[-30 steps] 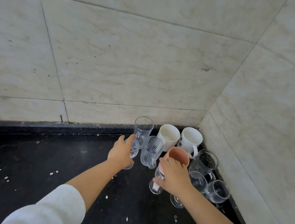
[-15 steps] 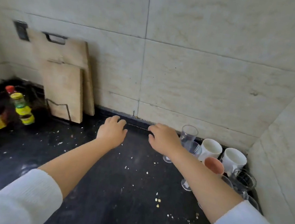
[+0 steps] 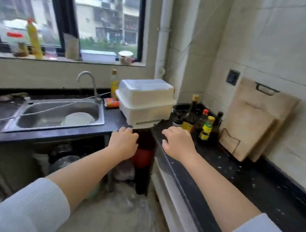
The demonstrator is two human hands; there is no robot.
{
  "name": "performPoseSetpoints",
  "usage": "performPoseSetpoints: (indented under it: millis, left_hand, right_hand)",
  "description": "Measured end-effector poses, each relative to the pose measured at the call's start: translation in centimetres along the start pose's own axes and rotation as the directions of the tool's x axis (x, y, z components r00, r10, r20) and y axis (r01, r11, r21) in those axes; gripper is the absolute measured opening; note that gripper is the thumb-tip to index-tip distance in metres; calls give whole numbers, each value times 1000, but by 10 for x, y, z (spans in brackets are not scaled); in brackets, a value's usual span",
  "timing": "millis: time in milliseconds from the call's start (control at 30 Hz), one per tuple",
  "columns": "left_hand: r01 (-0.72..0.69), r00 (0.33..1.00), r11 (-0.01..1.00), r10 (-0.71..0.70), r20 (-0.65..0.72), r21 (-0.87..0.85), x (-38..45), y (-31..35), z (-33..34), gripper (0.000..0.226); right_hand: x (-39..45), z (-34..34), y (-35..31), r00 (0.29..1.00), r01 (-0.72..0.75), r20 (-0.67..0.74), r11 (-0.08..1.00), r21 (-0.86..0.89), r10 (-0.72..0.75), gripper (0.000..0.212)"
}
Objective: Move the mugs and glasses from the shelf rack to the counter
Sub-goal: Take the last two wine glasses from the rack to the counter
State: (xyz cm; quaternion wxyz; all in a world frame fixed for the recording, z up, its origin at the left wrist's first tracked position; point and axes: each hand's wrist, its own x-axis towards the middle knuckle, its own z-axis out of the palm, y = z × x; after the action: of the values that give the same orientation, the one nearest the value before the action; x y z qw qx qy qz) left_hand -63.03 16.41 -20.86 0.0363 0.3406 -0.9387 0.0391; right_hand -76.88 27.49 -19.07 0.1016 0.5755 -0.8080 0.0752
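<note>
No mugs or glasses show in the head view. My left hand (image 3: 123, 143) reaches forward in front of the counter's corner, fingers loosely curled, holding nothing. My right hand (image 3: 178, 144) hovers over the black counter (image 3: 247, 178) near its edge, also empty with relaxed fingers. Just beyond both hands a white lidded plastic dish box (image 3: 146, 103) stands on the counter corner; its contents are hidden.
A steel sink (image 3: 60, 114) with a plate in it lies to the left. Sauce bottles (image 3: 206, 123) and wooden cutting boards (image 3: 251, 122) stand against the right wall. Open shelving under the sink counter holds dark pots and jars (image 3: 62, 154). A red object (image 3: 143, 157) sits below the corner.
The view has swung left, away from the corner where the mugs and glasses stand. Both hands let go of the glasses and now reach empty toward the white box.
</note>
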Motion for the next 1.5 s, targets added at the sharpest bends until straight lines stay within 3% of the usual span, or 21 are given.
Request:
performPoseSetpoints:
  millis: [167,400,633,1000,1200,1267,1367,1500]
  left_hand:
    - [268,962,952,-271,2,148,-67,-191,-21,37]
    - [566,816,802,-578,10,192,-146,-380,-27,35]
    - [765,642,631,-765,-61,132,-167,-536,-27,36]
    - [923,374,358,-921,-108,142,-156,-724,-55,39]
    - [943,323,310,-939,-119,120,-164,-817,-57,38]
    - [947,314,302,-942,-120,111,-170,-856,-56,36]
    - [943,333,324,-929,-164,79,-176,-912,-59,33]
    - [909,418,409,-885,-207,85,-183,-1003,-75,33]
  right_hand:
    - [80,16,-189,982,187,-30,974,130,-184,39]
    - [158,25,-392,945,323,-8,925,199,-328,41]
    - [253,41,-537,879,469,-41,848,246,-475,39]
    - [424,42,-723,719,671,-77,660,339,-691,48]
    - [469,53,-826,611,762,-94,552,338,-786,45]
    - [486,55,-863,608,766,-91,553,329,-789,44]
    - [511,54,-911,639,740,-96,575,349,-763,45]
    - [552,38,-985,703,682,-132,610,404,-699,40]
